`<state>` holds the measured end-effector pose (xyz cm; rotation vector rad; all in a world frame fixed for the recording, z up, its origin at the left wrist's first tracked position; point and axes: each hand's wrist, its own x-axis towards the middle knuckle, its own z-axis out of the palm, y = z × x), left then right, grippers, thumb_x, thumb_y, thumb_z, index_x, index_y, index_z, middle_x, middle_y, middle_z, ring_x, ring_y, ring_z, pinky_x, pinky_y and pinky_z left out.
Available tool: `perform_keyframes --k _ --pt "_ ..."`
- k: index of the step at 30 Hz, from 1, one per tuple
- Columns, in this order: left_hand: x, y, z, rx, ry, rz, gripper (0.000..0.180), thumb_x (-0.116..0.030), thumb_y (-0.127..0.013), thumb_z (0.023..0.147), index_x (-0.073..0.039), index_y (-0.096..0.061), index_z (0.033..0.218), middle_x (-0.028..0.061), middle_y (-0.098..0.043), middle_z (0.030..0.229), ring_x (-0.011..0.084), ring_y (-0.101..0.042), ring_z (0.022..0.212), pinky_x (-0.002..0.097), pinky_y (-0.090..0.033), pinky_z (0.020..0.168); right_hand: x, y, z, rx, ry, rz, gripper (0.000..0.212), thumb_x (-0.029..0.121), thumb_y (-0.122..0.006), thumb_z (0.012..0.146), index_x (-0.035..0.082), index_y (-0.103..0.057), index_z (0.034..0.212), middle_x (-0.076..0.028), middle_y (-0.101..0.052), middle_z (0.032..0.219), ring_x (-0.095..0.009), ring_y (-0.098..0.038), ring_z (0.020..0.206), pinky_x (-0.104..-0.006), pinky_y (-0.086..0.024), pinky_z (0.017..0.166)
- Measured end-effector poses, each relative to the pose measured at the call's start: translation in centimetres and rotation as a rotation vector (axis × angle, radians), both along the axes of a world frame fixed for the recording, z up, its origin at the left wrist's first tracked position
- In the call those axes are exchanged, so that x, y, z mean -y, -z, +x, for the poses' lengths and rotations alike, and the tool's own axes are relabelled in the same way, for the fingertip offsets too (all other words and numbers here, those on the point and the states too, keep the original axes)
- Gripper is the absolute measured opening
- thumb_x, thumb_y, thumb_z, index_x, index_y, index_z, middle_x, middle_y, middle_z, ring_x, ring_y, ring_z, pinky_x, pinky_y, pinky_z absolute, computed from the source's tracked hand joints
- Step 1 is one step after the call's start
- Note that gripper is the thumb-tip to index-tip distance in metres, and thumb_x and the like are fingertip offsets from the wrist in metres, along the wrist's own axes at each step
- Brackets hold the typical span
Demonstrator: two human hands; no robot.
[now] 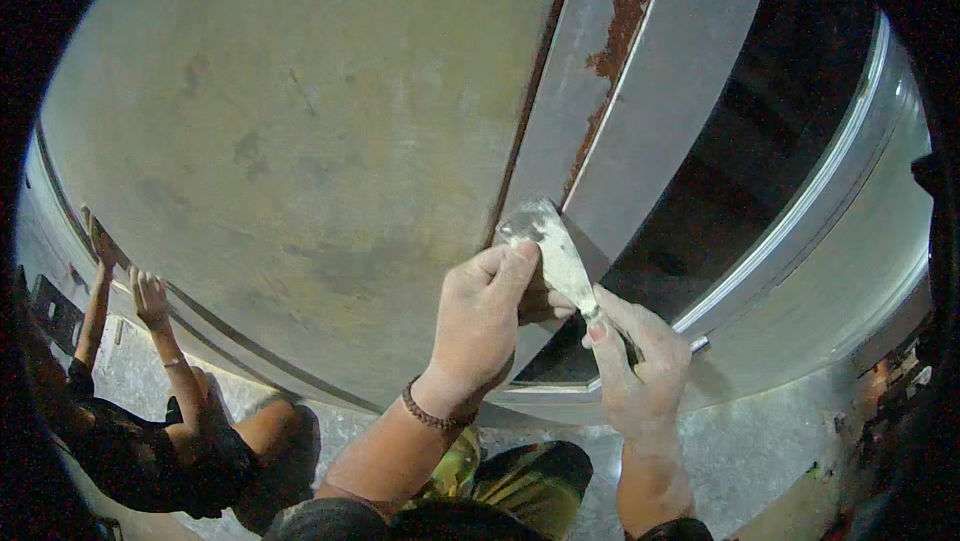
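Note:
Both of my hands are on a putty knife (565, 266), its wide blade smeared with whitish paste. My left hand (478, 311) wears a beaded bracelet and pinches the blade near its wide end, thumb on top and fingers beneath. The narrow handle end is gripped by my right hand (645, 361), which has pale dust on the fingers. The blade's tip overlaps the lower end of a grey strip (560, 91) on a large panel. A reddish-brown patch (622, 36) runs along the strip beside a thin light line. Most of the handle is hidden by my right hand.
A large greenish panel (330, 121) with dark smudges fills the left and middle. To the right lies a dark glossy area (760, 141) bordered by a bright curved trim (800, 211). At the lower left a co-worker (170, 441) has hands near the panel's edge, above the grey floor (740, 451).

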<state>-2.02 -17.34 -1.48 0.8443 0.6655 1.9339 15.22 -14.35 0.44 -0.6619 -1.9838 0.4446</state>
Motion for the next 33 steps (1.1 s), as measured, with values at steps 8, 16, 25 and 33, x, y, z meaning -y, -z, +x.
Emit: perform_keyframes --k 8,16,25,33 --pt "-0.3 0.2 -1.5 -0.45 -0.245 -0.108 0.036 -0.026 -0.057 0.109 0.006 -0.068 0.097 0.0023 -0.069 0.084 0.0062 -0.055 0.078 0.0292 -0.048 0.069 1.5 4.4 -2.8 -0.217 0.045 -0.247 0.03 0.001 -0.066 0.094 -0.008 -0.071 0.122 -0.015 -0.074 0.09 -0.019 -0.069 0.078 -0.0326 -0.055 0.073" --pt "0.3 0.2 -1.6 -0.381 -0.184 -0.066 0.035 -0.025 -0.058 0.108 0.006 -0.07 0.098 0.0053 -0.071 0.08 0.0074 -0.061 0.079 0.0284 -0.052 0.073 2.9 3.4 -2.6 -0.258 0.025 -0.29 0.029 0.001 -0.066 0.095 -0.009 -0.071 0.122 -0.016 -0.075 0.088 -0.02 -0.071 0.075 -0.0325 -0.055 0.071" --pt "1.3 -0.7 -2.2 -0.336 -0.141 -0.057 0.035 -0.023 -0.056 0.109 0.005 -0.07 0.096 0.002 -0.069 0.082 0.0063 -0.06 0.076 0.028 -0.053 0.068 4.2 1.9 -3.0 -0.208 0.039 -0.315 0.03 0.002 -0.065 0.096 -0.009 -0.07 0.123 -0.017 -0.075 0.089 -0.02 -0.071 0.076 -0.0329 -0.055 0.072" --pt "1.2 -0.3 -2.7 -0.449 -0.237 -0.119 0.035 -0.024 -0.058 0.108 0.006 -0.068 0.093 0.003 -0.068 0.077 0.0059 -0.059 0.075 0.0284 -0.052 0.067 4.1 2.6 -3.8 -0.258 0.023 -0.317 0.03 0.002 -0.064 0.096 -0.01 -0.069 0.122 -0.017 -0.075 0.088 -0.019 -0.071 0.076 -0.0319 -0.055 0.071"
